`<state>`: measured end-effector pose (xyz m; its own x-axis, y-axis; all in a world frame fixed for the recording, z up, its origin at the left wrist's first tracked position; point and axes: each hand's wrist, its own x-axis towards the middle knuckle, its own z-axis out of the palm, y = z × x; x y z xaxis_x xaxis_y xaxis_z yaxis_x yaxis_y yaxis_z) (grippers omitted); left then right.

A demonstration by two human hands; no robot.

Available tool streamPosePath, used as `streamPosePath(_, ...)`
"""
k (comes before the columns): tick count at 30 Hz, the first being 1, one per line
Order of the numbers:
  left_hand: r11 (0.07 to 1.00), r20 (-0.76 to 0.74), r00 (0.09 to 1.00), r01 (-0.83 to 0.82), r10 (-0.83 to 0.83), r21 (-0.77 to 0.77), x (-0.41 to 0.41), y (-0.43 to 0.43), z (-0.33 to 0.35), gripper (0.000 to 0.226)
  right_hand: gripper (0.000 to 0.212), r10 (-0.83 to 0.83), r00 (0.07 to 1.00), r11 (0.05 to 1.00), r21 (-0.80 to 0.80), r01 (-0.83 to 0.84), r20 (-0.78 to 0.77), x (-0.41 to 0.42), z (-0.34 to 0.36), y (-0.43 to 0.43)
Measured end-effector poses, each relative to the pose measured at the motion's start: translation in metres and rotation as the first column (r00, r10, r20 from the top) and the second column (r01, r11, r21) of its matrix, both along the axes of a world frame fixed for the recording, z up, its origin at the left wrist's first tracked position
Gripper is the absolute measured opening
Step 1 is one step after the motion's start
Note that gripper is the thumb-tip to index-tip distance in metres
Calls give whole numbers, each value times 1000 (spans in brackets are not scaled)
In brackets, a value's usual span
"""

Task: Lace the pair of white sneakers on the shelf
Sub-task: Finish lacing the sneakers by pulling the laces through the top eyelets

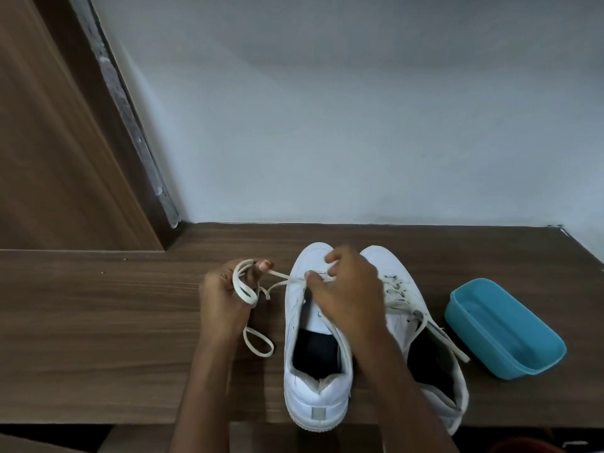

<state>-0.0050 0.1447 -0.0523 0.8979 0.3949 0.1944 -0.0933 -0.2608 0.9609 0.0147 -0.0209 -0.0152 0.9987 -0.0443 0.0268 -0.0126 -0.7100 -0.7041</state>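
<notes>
Left hand (222, 305) fingers curled, gripping looped flat off-white shoelace (243, 286). Right hand (349, 295) fingertips pinch the shoelace at the smooth white sneaker (313, 387) under them. Laced sneaker (405, 318) just right, on wood-grain shelf (98, 338). Rounded teal plastic tub (510, 328) well right of fingers.

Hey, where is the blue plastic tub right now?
In the head view the blue tub sits open side up on the wooden shelf at the right, just right of the laced sneaker.

white sneakers (318, 338), teal tub (505, 328), brown shelf (98, 322)
</notes>
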Motion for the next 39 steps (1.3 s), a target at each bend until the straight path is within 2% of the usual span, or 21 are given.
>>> streamPosePath(3,994,25,998,-58,60,-89,5,0,-5,35,67,4,966,1000,7,-2,-257,10,-7,-26)
streamPosePath(5,993,30,997,-71,74,-90,7,-1,-8,19,72,35,947,999,13,-33,-318,11,-7,-29)
streamPosePath(7,991,54,997,-54,61,-124,7,-3,-8,22,71,45,947,999,-9,-50,-317,10,-6,-28)
streamPosePath(10,958,52,996,-56,74,-281,6,-5,-7,28,65,27,958,997,-65,-47,-284,9,-4,-24)
streamPosePath(12,913,4,994,-98,108,-396,5,-6,-3,34,62,21,961,997,-62,-39,-274,9,-6,-23)
streamPosePath(15,867,-140,979,-194,146,-460,4,-6,-5,37,61,44,966,997,-47,-58,-253,10,-9,-23)
streamPosePath(17,891,-276,947,-264,166,-370,3,-3,-11,41,56,62,973,998,-11,-66,-224,11,-12,-24)
streamPosePath(19,953,-396,891,-285,222,-106,2,2,-18,40,41,67,984,996,62,-58,-166,13,-14,-27)
streamPosePath(21,944,-402,856,-267,324,191,1,5,-19,31,21,67,994,995,79,-60,-85,17,-17,-30)
streamPosePath(22,929,-367,864,-257,344,266,0,5,-16,31,15,75,996,995,70,-72,-48,19,-19,-31)
streamPosePath(24,918,-273,909,-218,315,332,2,2,-10,33,16,117,993,991,63,-117,6,22,-23,-30)
streamPosePath(28,958,-190,982,55,-1,282,8,-9,-10,26,20,183,982,983,-4,-183,37,25,-33,-24)
streamPosePath(30,924,-159,984,138,-85,357,9,-15,-15,21,13,187,981,982,2,-187,55,25,-34,-24)
streamPosePath(35,867,-25,997,79,-77,492,13,-17,-24,27,7,191,978,981,24,-194,82,27,-37,-25)
streamPosePath(39,774,33,994,57,-100,631,12,-18,-27,23,8,192,977,981,24,-195,95,28,-41,-20)
